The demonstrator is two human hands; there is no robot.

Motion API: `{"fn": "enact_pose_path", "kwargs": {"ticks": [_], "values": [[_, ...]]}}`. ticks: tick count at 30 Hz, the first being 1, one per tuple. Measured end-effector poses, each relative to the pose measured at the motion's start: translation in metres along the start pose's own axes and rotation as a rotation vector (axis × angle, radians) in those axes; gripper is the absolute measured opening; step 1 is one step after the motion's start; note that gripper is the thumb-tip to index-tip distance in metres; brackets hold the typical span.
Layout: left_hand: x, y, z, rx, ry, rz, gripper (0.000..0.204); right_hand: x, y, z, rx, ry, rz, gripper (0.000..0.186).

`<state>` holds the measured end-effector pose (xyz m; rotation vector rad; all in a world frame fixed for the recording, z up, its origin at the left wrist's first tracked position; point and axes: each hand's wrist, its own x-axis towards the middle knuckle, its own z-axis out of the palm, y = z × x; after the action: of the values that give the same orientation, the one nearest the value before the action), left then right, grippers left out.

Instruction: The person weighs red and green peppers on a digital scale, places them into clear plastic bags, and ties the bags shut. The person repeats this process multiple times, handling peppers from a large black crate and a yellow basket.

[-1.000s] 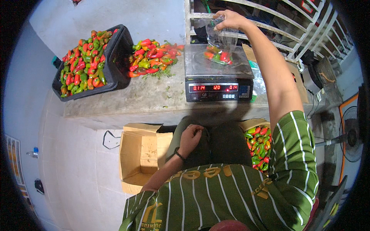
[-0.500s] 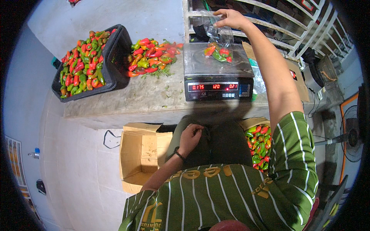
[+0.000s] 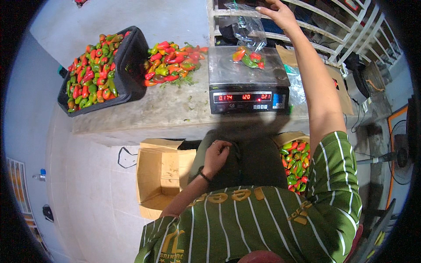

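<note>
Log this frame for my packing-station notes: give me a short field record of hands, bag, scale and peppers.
right hand: raised, holds top of clear plastic bag
bag contents: a few red and green peppers, resting on the scale
scale display: lit red digits
left hand: on the lap, holds nothing
loose peppers: heaped on the counter
black crate: full of peppers
cardboard box: open, on floor
</note>
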<state>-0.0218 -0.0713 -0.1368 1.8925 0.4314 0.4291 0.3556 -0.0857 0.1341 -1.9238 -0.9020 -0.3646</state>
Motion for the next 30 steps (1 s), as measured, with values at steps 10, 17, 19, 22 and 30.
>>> {"fn": "enact_pose_path", "kwargs": {"ticks": [10, 17, 19, 22, 30], "values": [[0.002, -0.001, 0.003, 0.0, -0.009, -0.02, 0.015, 0.0, 0.076, -0.018, 0.037, 0.083, 0.063, 0.031], [0.001, 0.007, 0.0, 0.017, -0.03, -0.091, 0.014, -0.017, 0.076, -0.023, 0.039, 0.133, 0.129, 0.037], [0.001, -0.001, 0.003, 0.015, -0.005, -0.04, 0.014, -0.031, 0.063, -0.026, 0.065, 0.148, 0.173, 0.037], [0.0, 0.0, 0.004, -0.016, 0.014, -0.022, 0.014, -0.066, 0.037, -0.019, 0.255, 0.12, 0.221, 0.036], [0.006, -0.017, -0.001, -0.775, -0.026, -0.346, 0.034, -0.232, -0.014, 0.05, 0.049, -0.458, 0.04, 0.036]]}}
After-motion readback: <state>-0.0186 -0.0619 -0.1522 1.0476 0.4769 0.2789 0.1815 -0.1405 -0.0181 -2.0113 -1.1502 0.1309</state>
